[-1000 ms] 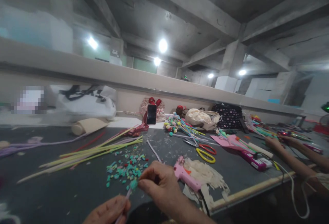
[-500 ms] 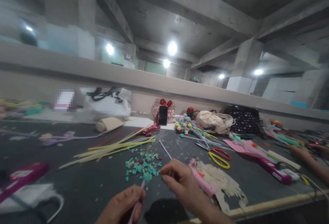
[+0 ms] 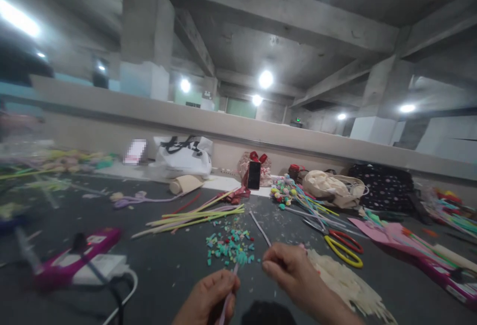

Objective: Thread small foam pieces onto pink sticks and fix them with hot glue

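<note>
My left hand [image 3: 212, 295], at the bottom middle, pinches a thin lilac stem [image 3: 224, 309] whose tip points up toward the pile of small teal cut bits [image 3: 231, 245]. A few red and pale bits are mixed into that pile. To its right, my right hand [image 3: 294, 270] is closed, thumb against curled fingers; whatever it may hold is hidden. Another lilac stem [image 3: 260, 228] runs from the dark table to behind the right hand's knuckles; whether the hand grips it, I cannot tell. A heap of cream strips [image 3: 345, 280] lies beside the right wrist.
Yellow-green stems [image 3: 197, 219] lie behind the bits. Scissors [image 3: 343, 251] with red and yellow handles rest at right. A phone [image 3: 254, 175] stands upright at the back. Bundled stems [image 3: 285, 191] and a magenta device [image 3: 74, 260] with a white cable are also on the table [image 3: 156, 270].
The view has swung left, so things appear farther right. My right hand has shifted slightly right, away from the left hand, and now covers the pink tool's handle. My left hand still holds its stem.
</note>
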Demonstrator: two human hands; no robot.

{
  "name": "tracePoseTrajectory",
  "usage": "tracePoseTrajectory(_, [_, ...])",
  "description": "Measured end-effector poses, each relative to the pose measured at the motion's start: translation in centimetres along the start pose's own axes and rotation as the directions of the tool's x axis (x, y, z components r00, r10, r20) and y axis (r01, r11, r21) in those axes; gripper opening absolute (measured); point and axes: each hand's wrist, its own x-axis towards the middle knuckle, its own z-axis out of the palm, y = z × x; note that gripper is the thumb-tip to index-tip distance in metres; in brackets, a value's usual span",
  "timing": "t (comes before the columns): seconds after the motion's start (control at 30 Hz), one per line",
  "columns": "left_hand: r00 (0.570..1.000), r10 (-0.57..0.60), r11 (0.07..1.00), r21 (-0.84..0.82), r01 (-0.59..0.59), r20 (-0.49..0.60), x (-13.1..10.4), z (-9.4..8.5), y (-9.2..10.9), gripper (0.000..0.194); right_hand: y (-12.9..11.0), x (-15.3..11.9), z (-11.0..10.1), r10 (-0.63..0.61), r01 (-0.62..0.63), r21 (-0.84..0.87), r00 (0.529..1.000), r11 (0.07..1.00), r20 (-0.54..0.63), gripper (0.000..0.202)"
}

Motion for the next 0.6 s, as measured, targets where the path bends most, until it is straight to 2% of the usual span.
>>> tracePoseTrajectory(0.2, [0.997, 0.0, 0.999, 0.043, -0.003, 0.08, 0.6, -0.4, -0.6, 0.025, 0.6, 3.6, 0.3, -0.115, 0.11, -0.086, 0.991, 0.99, -0.063, 0.01])
tracePoseTrajectory(0.4, [0.994, 0.026, 0.998, 0.057, -0.032, 0.109, 1.1, -0.9, -0.8, 0.031, 2.9, 6.0, 0.4, 0.016, -0.015, -0.116, 1.0, 0.993, 0.007, 0.015])
tracePoseTrajectory(0.6, [0.992, 0.034, 0.995, 0.086, -0.044, 0.119, 1.2, -0.9, -0.8, 0.033, 4.6, 5.7, 0.0, 0.073, -0.065, -0.174, 0.996, 0.983, 0.041, 0.024])
